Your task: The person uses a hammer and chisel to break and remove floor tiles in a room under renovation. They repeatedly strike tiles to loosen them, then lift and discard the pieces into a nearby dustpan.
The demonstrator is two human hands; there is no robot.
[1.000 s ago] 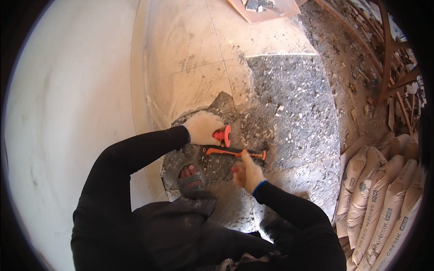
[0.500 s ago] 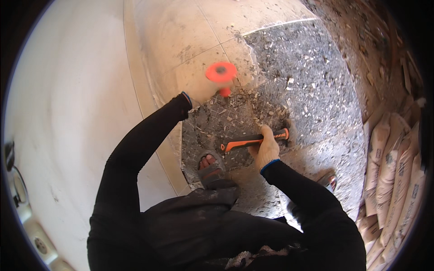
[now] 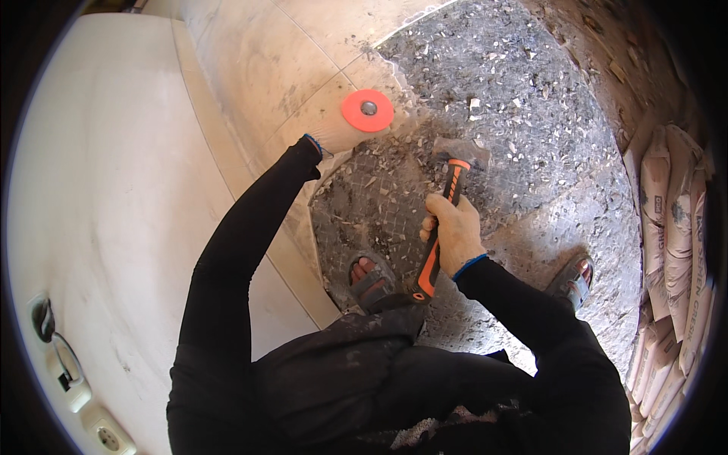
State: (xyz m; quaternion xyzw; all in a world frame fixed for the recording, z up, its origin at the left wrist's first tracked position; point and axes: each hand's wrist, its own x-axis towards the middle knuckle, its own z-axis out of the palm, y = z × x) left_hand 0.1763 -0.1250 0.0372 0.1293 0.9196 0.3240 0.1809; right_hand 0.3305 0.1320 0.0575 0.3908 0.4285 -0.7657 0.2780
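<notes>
My gloved left hand (image 3: 337, 138) is closed around a chisel with a round orange-red hand guard (image 3: 353, 112). The guard hides most of the fingers and the blade; the chisel's metal striking end shows in its middle. In my gloved right hand (image 3: 459, 233) is a club hammer (image 3: 428, 274) with a black and orange handle. Its dusty head (image 3: 461, 152) points away from me, to the right of the chisel and apart from it. Below both hands lies a dark, broken-up floor (image 3: 497, 91) strewn with chips, bordering beige tiles (image 3: 292, 57).
A pale wall (image 3: 114, 152) runs along the left, with a socket (image 3: 108, 438) and a dangling cable (image 3: 67, 355) low down. Several long bags (image 3: 667, 220) are stacked at the right. My sandaled feet stand on the rough floor, the left one (image 3: 370, 280) near the hammer handle.
The hammer has swung from lying sideways to pointing away from me, its head now farther forward and nearer the chisel. The chisel's top has tilted toward me in view. The view has shifted slightly.
</notes>
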